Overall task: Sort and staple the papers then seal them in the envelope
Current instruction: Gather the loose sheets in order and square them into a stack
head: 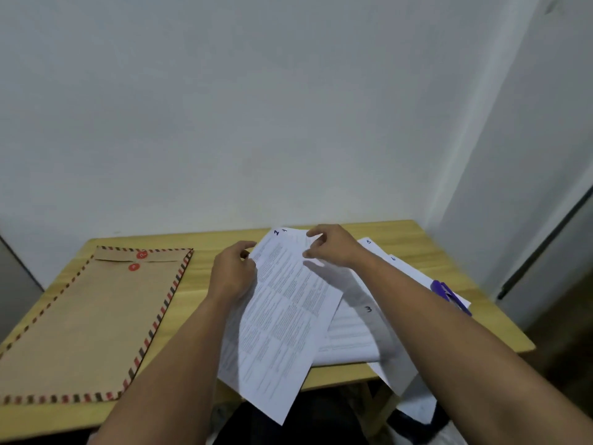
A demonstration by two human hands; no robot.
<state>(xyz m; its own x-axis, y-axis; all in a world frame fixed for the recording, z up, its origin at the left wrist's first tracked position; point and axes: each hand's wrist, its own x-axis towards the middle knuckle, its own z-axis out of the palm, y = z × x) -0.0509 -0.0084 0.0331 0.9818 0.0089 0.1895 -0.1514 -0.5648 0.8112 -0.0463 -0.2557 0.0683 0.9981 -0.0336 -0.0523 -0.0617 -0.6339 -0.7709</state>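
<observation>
Now both hands grasp the numbered papers [282, 303]: left fingers [245, 252] pinch the near edge, right fingers [313, 248] the top. Square them before stapling; the stapler [449, 292] lies beyond the right fingers, the envelope [86, 319] left.

The head view is dim and flat, with a cool grey cast over the wall [256, 107] and no glare; soft light seems to come from above, since the right hand [333, 245] throws a faint, blurred shadow onto the papers [288, 309] just beneath it. Detail is soft throughout; the printed text is unreadable smear, though the handwritten numbers show; wide-angle distortion bows the table [199, 284] edges and the door frame [545, 245] at right.
</observation>
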